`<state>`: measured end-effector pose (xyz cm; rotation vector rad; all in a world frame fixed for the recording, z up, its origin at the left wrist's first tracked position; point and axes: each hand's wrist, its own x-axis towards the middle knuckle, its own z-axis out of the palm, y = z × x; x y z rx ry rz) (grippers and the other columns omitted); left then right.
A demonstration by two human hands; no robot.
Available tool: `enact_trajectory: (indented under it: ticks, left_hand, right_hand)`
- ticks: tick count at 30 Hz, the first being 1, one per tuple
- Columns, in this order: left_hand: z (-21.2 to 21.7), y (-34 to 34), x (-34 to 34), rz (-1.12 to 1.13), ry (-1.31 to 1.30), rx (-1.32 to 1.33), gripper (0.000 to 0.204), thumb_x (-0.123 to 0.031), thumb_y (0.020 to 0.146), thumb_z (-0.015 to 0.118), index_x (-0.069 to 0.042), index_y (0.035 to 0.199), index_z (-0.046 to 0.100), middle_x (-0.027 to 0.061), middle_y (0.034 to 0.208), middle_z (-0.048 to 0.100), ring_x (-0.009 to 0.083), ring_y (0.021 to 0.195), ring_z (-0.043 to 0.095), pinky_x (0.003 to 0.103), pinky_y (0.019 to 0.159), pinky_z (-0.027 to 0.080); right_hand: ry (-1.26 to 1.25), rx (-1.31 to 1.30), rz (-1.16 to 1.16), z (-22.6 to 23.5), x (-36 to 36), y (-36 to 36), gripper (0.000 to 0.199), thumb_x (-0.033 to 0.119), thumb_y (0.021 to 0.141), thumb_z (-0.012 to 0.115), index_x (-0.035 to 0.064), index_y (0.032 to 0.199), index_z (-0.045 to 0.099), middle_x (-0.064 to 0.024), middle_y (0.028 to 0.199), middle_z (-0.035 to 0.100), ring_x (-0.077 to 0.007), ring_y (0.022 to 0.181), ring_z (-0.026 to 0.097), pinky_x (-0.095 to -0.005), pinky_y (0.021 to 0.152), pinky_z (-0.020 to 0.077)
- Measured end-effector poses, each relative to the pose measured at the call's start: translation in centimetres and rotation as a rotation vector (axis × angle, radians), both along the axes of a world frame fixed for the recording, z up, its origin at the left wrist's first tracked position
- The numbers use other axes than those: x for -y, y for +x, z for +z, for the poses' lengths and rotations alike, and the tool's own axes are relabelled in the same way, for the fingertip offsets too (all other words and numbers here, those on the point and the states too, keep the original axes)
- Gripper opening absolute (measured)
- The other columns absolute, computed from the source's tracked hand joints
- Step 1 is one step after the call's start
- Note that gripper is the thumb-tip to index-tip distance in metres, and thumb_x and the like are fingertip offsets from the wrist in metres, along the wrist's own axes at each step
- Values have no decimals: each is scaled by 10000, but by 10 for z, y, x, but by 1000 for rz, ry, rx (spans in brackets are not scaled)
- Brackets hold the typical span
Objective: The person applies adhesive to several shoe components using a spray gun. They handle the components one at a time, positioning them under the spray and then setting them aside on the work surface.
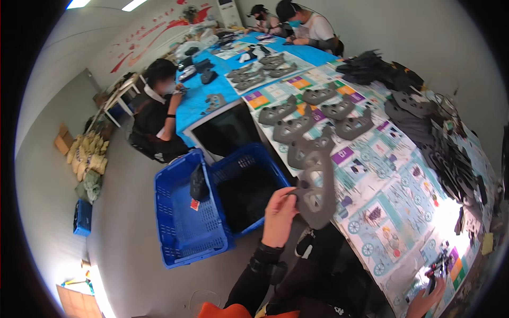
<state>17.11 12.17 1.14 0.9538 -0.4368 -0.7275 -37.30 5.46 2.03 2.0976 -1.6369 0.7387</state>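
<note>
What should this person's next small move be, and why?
Perhaps bring the grey cut-out piece toward the right hand: the left hand holds it by one end, while the right is well apart, near a small dark object.

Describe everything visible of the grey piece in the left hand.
The grey piece is a curved, matte, foam- or felt-like shape with cut-out openings. The left hand pinches its near-left edge, its length pointing away from the person, by the table's edge. Its far end overlaps a similar piece in view; contact there is unclear.
</note>
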Motion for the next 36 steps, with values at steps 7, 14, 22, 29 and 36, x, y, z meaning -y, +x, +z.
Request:
enact_trajectory:
  ticks: [7,14,22,29,36]
  left_hand:
    - [-91,143,-93,450,17,-144,241,-153,1135,590,-99,1370,607,81,1286,724,205,1144,726,370,955,601]
    - [-120,386,-91,739,78,-63,204,-209,1113,638,-162,1311,653,-17,1076,723,99,810,663,258,660,532]
    - [40,651,-71,864,235,-144,688,-596,1093,533,84,1183,588,181,873,725,245,635,696,334,492,530]
    - [-32,584,-81,712,252,56,564,-476,1047,627,-2,1351,611,167,1209,749,327,957,760,400,704,609]
    - [-58,278,-4,313,197,142,375,-116,1055,633,-91,1429,610,5,1137,688,93,882,583,247,788,448]
  right_hand:
    - [80,200,24,-16,-43,44,273,251,1073,649,14,1202,693,-208,1242,670,-432,1209,588,-572,1082,429]
    - [-10,172,6,-13,-35,60,262,285,1081,666,31,1109,725,-181,1177,692,-421,1157,610,-565,1032,455]
    - [-42,115,-64,-34,-35,44,346,327,1079,671,-12,1074,741,-220,1124,709,-463,1086,622,-563,1026,460]
    - [-77,97,-87,-37,-43,37,386,355,1064,688,-23,1128,728,-225,1176,691,-466,1119,612,-587,1044,453]
    - [-13,321,-125,-18,-52,63,270,-64,775,622,-8,1039,613,-223,1173,587,-452,1166,569,-532,1053,446]
